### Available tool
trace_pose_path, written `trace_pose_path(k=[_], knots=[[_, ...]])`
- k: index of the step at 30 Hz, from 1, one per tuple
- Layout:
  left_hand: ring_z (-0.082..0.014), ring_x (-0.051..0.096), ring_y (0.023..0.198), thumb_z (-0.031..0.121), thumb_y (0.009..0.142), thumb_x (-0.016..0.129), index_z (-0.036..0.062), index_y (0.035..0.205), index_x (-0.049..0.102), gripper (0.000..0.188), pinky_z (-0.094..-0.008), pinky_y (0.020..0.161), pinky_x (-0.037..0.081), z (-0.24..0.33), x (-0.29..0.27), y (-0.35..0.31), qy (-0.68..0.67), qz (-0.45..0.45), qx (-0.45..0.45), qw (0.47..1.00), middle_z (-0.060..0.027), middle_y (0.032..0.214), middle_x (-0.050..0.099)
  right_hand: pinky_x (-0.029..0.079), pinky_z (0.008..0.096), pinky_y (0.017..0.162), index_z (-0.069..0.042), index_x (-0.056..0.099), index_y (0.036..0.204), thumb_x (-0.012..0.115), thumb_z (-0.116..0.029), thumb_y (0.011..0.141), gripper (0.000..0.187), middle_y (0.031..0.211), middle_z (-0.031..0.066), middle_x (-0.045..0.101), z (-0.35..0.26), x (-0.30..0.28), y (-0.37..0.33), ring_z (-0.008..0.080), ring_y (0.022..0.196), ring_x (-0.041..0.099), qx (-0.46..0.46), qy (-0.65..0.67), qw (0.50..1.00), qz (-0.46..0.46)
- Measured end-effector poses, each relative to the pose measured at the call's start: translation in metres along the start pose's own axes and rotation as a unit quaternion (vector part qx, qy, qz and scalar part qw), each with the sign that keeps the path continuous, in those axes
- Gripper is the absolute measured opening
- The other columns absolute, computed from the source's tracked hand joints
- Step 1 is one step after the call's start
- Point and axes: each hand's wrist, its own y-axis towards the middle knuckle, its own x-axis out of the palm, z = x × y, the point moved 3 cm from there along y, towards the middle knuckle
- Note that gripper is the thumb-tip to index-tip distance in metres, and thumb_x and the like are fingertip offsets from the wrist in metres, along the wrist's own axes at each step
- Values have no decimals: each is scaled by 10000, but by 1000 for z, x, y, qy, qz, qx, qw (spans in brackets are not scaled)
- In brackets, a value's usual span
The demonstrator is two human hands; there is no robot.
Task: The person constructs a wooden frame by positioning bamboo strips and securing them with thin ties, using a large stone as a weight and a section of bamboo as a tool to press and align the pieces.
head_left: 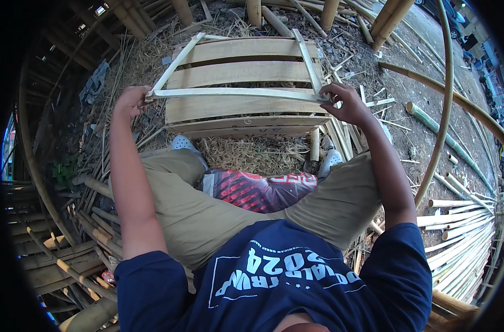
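Now both hands hold a pale frame (235,93) made of thin strips. The left hand (132,102) has its fingers closed on the near left corner. The right hand (345,103) pinches the near right corner between thumb and fingers. One long strip runs straight across from hand to hand. Two side strips go away from it, one from each corner, and they lean in a bit toward the far end.

The frame is over a low wood crate (249,110), out in front of the person. The crate has wide flat boards on top, with dark gaps between them. I cannot tell if the near strip touches the boards or is held just above them.

The person sits with knees wide apart, in tan pants (196,207) and a dark blue shirt (288,265) with white print. A spotted shoe (184,143) pokes out by the left knee, and another shoe (330,159) by the right knee. Between the legs is a red and dark bag (252,191). Dry straw (246,155) lies on the ground between the crate and the bag.

Off to the right is a green pole (448,146), and nearer is a big fan of pale sticks (456,227). Thick bamboo (66,271) is piled on the left.
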Motion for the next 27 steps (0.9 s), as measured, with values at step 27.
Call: trace_pose_path(k=[27], knots=[[-193,717,1165,327,1061,623,119,1258,672,291,-328,815,537,21,-4,-29,-255,-179,120,943,-103,1257,747,628,348,888,-101,677,1373,764,-56,925,458,1137,114,719,12,-23,0,219,1011,727,33,-4,982,186]])
